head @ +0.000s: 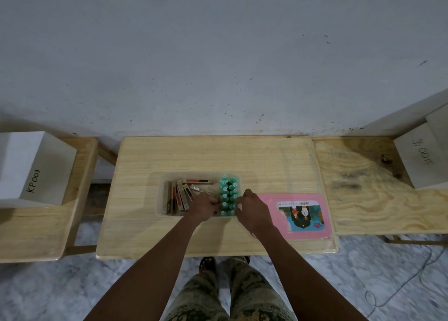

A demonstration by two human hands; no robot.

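Wooden table (218,151), clear tray (158,200): boxes (178,197) left, green bottles (228,190) right. Right hand (252,209) pinches the near bottles. Left hand (206,207) is curled beside them, can't tell its grip.

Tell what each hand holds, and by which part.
The right hand seems to pinch a green bottle at its top; what the left hand holds cannot be told.

Open tabletop (218,153) beyond clear tray (158,199); pink lid (269,200) just right, green bottles (228,191) packed inside
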